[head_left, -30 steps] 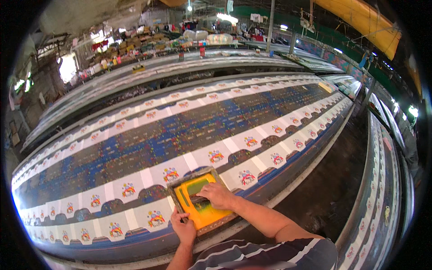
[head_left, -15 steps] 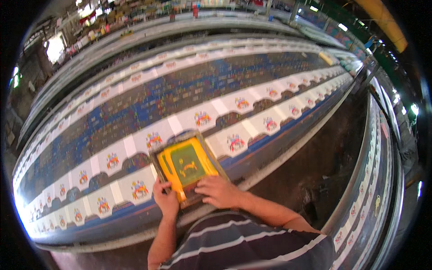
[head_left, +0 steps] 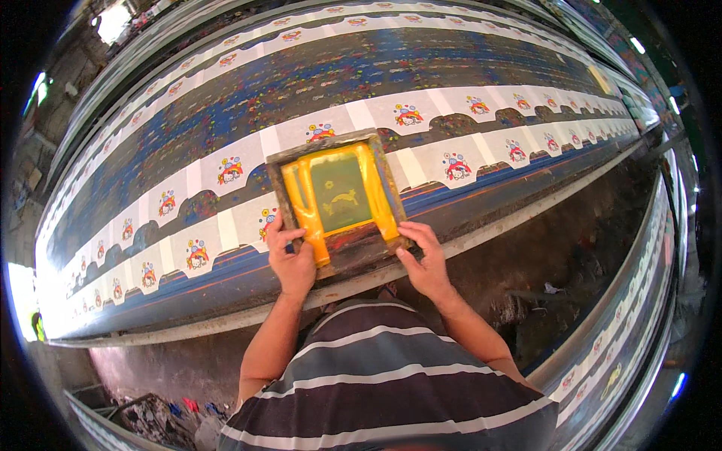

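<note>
Just beyond the striped shirt [head_left: 391, 376], the left hand [head_left: 293, 263] is pinching the near left corner of a framed screen [head_left: 347, 188], and the right hand [head_left: 426, 263] is pinching the near right corner, fingers and thumbs closing narrowly on the wood. The framed screen is lying over the near side of a long table [head_left: 323, 83]; whether it is touching the surface, I cannot tell. Because only 2 corners are being held, slackening wrists could be letting the far side dip, and the wet-looking yellow ink [head_left: 307, 184] could be running or smearing onto nearby white pieces [head_left: 197, 254]. The frame's wood is looking worn and stained, while glossy yellow is bordering a greenish-grey rectangle bearing small, paler yellow shapes. Farther off, more printed pieces [head_left: 289, 35] are lining the table's opposite side.
</note>
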The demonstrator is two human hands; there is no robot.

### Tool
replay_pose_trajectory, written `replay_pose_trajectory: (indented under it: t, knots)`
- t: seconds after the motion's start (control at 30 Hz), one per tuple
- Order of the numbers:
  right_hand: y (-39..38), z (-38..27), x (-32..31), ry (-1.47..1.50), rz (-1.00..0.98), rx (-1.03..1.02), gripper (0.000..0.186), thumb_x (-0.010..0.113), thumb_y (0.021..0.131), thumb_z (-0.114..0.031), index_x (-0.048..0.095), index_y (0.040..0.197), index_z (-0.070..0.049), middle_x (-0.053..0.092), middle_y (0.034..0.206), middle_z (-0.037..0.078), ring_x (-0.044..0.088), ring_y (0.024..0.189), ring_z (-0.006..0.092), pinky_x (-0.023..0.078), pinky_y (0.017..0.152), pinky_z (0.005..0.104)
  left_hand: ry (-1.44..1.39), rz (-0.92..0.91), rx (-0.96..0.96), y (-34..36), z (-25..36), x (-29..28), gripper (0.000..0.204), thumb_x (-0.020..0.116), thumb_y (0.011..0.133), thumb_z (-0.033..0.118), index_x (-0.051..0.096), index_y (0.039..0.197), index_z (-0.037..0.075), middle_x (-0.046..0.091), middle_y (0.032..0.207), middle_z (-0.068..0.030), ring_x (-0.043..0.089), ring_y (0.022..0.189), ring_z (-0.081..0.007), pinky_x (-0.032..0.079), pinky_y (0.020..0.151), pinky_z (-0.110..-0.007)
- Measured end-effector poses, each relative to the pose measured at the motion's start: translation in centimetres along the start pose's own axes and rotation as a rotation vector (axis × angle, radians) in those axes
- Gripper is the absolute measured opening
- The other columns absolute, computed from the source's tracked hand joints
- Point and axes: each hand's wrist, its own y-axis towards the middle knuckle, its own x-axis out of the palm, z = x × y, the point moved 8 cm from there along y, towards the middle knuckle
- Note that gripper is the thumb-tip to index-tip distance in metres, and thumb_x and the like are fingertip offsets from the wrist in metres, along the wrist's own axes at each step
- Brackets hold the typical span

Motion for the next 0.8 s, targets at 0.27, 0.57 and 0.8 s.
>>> replay_pose_trajectory:
  t: [0.27,0.57,0.8]
  knots:
    - [1.4,3.8,-6.0,0.027,-0.032,-0.023,0.043,0.081,0.096,0.000,0.075,0.138,-0.002,0.072,0.147,0.019,0.066,0.141,0.0379,0.049,0.123,0.0481,-0.163,-0.010,-0.213,-0.7,-0.4,7.1,0.041,0.072,0.079,-0.021,0.076,0.111,0.004,0.058,0.170,-0.0296,0.057,0.159,-0.0395,0.045,0.129,-0.044]
    - [2.2,-0.4,-5.5,-0.119,-0.090,-0.312,0.042,0.085,0.091,-0.004,0.078,0.132,-0.005,0.071,0.142,0.017,0.065,0.139,0.0435,0.052,0.119,0.0558,-0.309,-0.015,-0.369,-1.3,-2.0,7.9,0.042,0.071,0.080,-0.023,0.076,0.112,0.003,0.051,0.176,-0.0297,0.058,0.159,-0.0359,0.049,0.127,-0.042]
    - [3.8,-2.9,-1.5,-0.404,-0.289,-0.493,0.041,0.076,0.093,-0.009,0.078,0.133,-0.006,0.070,0.140,0.015,0.066,0.136,0.0391,0.053,0.113,0.0537,-0.218,-0.026,-0.322,-1.4,-1.8,8.3,0.038,0.073,0.078,-0.019,0.076,0.108,0.004,0.057,0.171,-0.0311,0.059,0.158,-0.0369,0.047,0.127,-0.043]
